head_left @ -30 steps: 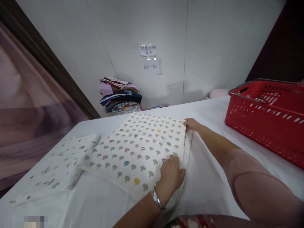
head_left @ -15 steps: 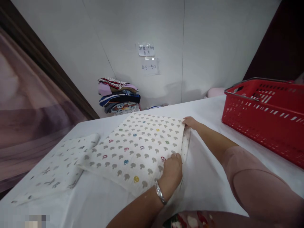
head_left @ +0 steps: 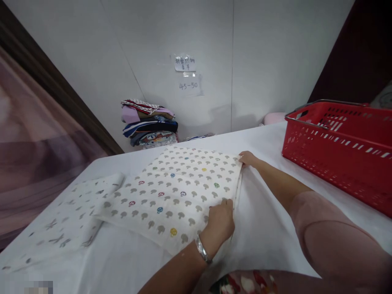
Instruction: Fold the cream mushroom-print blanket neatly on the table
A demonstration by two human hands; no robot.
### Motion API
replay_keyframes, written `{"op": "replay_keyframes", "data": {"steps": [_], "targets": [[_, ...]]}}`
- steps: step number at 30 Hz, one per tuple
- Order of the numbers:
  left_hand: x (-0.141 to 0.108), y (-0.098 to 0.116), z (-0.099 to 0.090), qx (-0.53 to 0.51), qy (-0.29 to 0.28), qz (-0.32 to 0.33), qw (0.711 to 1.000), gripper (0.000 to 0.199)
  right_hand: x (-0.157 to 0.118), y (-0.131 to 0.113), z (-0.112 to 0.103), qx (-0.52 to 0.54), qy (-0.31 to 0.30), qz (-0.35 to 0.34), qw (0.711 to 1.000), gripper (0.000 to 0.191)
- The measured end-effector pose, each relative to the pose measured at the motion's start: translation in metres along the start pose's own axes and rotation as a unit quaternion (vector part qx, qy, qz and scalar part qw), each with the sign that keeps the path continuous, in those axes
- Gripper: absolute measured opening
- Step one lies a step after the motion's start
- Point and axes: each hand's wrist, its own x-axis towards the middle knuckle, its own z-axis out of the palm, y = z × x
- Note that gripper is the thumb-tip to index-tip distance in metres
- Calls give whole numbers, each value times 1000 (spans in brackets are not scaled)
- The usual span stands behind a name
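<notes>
My two hands are on the cotton cloth with mushroom print, which lies flat in the middle of the white-covered table, in front of me. My left hand is at its near right part. The forearm comes from the bottom of the view and goes up and to the right, with a silver bracelet around the wrist. The back of this hand is turned upward, and its fingers are curled closed on the cloth's right edge; the thumb is hidden from me. My right hand is farther away, at the far right corner of the same cloth. This arm reaches forward and to the left, in a pink sleeve which ends near the elbow, so the forearm is bare. Here the grip is narrow: the fingertips pinch the corner. Between my two hands the right edge runs almost straight, and more than one layer shows there. The left corner of the cloth lies over the edge of a second white cloth with dragonfly print. On the right, well apart from the cloth, stands a red plastic basket. Beyond the far table edge, a stack of folded fabrics is against the wall.
</notes>
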Motion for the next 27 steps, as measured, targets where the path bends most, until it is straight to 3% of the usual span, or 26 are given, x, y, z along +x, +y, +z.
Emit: {"op": "replay_keyframes", "data": {"steps": [6, 10, 17, 21, 27], "targets": [[-3, 0, -2, 18, 16, -26, 999, 34, -5, -4, 1, 1, 26, 29, 999, 32], [-1, -8, -7, -9, 19, -49, 999, 31, -16, -7, -4, 55, -16, 42, 997, 32], [5, -21, -6, -87, 50, -111, 989, 26, -29, -6, -13, 110, -66, 57, 990, 57], [4, -23, -2, -99, 78, -111, 986, 25, -28, -1, -6, 115, -57, 39, 991, 40], [4, -21, -6, -97, 75, -123, 985, 24, -18, 4, -1, 85, 3, 33, 996, 19]]}}
